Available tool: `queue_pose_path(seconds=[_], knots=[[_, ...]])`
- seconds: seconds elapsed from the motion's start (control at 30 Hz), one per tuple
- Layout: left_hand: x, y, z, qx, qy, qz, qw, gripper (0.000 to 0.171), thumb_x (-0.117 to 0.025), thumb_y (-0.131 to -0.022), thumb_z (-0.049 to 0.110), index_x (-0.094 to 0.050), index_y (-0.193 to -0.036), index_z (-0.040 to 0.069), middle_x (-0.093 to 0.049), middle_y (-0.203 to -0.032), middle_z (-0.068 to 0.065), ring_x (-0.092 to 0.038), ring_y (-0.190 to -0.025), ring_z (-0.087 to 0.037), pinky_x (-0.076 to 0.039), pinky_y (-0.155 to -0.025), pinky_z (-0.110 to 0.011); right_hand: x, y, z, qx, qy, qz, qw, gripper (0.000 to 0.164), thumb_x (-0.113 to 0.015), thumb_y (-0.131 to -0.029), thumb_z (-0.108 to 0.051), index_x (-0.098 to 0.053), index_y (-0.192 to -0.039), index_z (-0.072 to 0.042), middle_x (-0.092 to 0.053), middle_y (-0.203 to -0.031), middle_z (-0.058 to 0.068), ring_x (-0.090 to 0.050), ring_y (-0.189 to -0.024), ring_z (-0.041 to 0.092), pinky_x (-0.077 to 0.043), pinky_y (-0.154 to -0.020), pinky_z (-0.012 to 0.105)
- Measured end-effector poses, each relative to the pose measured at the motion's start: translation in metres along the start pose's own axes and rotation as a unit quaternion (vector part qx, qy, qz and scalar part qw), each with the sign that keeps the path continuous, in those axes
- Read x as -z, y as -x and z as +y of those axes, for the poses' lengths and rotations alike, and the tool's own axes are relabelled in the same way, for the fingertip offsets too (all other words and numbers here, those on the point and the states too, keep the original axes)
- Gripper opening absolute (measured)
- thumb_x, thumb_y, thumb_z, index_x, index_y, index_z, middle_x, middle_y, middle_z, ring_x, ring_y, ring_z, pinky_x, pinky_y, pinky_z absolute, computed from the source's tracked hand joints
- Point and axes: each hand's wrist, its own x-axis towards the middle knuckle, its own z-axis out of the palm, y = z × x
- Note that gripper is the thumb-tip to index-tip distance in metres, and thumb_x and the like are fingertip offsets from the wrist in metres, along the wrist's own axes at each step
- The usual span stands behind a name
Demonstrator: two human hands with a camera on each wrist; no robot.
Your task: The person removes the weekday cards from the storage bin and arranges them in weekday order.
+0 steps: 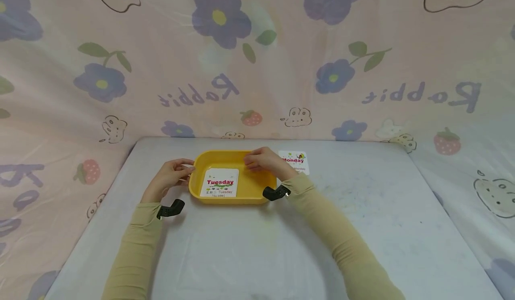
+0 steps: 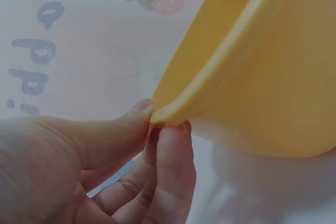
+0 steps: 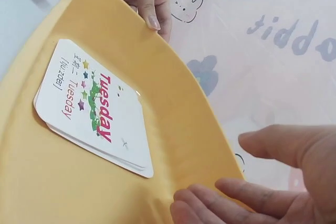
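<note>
My left hand (image 1: 170,177) pinches one tray (image 1: 255,188), my right hand (image 1: 267,160) spreads wide at its other end, at least two stacked cards (image 1: 219,183) lie inside, one Monday card (image 1: 295,159) outside.

– What clothes are on the arms, please?
– The left sleeve (image 1: 134,251) and the right sleeve (image 1: 342,237) are both plain yellowish-beige, long, rather fitted, with small wrinkles.
– And further down?
– One black, bent piece (image 1: 173,208) at each sleeve's end. The left hand (image 1: 166,178) and the right hand (image 1: 271,161) are bare.
</note>
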Motion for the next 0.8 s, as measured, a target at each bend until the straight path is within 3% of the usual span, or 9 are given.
queue_pose_path(seconds=[0.33, 0.8], knots=[[-0.003, 0.002, -0.001, -0.004, 0.006, 0.000, 1.0000, 0.042, -0.060, -0.096, 0.019, -0.050, -0.132, -0.001, -0.063, -0.099, -0.014, -0.061, -0.075, -0.018, -0.055, -0.068, -0.027, 0.001, -0.002, 0.010, -0.001, 0.052, -0.001, 0.999, 0.041, -0.061, -0.093, -0.024, -0.059, -0.120, 0.007, -0.064, -0.113, 0.021, -0.063, -0.104, 0.033, -0.049, -0.091, 0.037], [-0.002, 0.005, -0.003, -0.005, -0.001, 0.009, 0.9999, 0.042, -0.060, -0.096, 0.020, -0.051, -0.131, 0.000, -0.064, -0.097, -0.013, -0.060, -0.077, -0.020, -0.055, -0.069, -0.029, -0.009, -0.010, 0.011, -0.051, 0.017, -0.001, 0.999, 0.044, -0.065, -0.092, -0.027, -0.054, -0.118, 0.007, -0.060, -0.113, 0.021, -0.062, -0.101, 0.033, -0.051, -0.087, 0.037]])
